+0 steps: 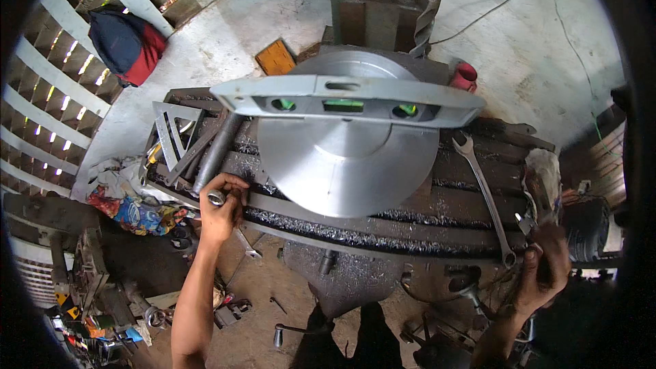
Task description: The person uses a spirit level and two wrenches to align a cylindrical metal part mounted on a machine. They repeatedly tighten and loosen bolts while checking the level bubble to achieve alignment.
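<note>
A shiny round metal disc (pixel 314 171) lies on the slotted machine table (pixel 471 229), with a grey spirit level (pixel 348 99) across it. My left hand (pixel 222 212) is closed at the table's front left edge. A combination wrench (pixel 246 242) appears gripped in it, one end showing above the fist and the open jaw below. At the table's right end my right hand (pixel 545 270) has curled fingers; what they hold is hidden. A small silver metal piece (pixel 523 223) shows just beyond them. A larger combination wrench (pixel 484 195) rests on the table beside the disc.
A set square (pixel 176 138) and a dark round bar (pixel 217 154) lie at the table's left. Behind the disc hangs a drill bit (pixel 425 27), with a red mug (pixel 465 77) near it. Metal chips fill the slots. A crank handle (pixel 294 330) sticks out below.
</note>
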The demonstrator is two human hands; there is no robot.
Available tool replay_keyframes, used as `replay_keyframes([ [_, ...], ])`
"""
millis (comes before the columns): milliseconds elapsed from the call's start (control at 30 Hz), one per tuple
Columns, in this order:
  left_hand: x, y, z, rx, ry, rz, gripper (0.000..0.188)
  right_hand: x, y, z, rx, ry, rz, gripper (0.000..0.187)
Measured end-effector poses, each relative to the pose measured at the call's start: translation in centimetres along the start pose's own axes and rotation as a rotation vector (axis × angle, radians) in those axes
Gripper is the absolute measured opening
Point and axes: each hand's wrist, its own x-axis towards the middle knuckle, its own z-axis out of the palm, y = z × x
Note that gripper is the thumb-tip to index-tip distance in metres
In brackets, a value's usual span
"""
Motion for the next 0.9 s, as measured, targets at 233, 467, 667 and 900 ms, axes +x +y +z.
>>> replay_keyframes([
  [233, 0.3, 0.0, -0.2, 0.024, -0.062, 0.051, 0.025, 10.7, -13.3, 5.7, 0.053, -0.221, -0.481, 0.047],
  [467, 0.7, -0.2, -1.0, 0.166, -0.091, 0.187, 0.020, 15.6, -17.4, 13.1, -0.099, -0.576, -0.395, 0.051],
  [667, 1.2, -0.6, -0.9, 0.162, -0.068, 0.360, 0.018, 15.8, -17.3, 13.7, -0.162, -0.622, -0.323, 0.044],
  [900, 1.2, -0.6, -1.0, 0.139, -0.083, 0.354, 0.014, 15.5, -17.6, 13.4, -0.175, -0.620, -0.212, 0.040],
])
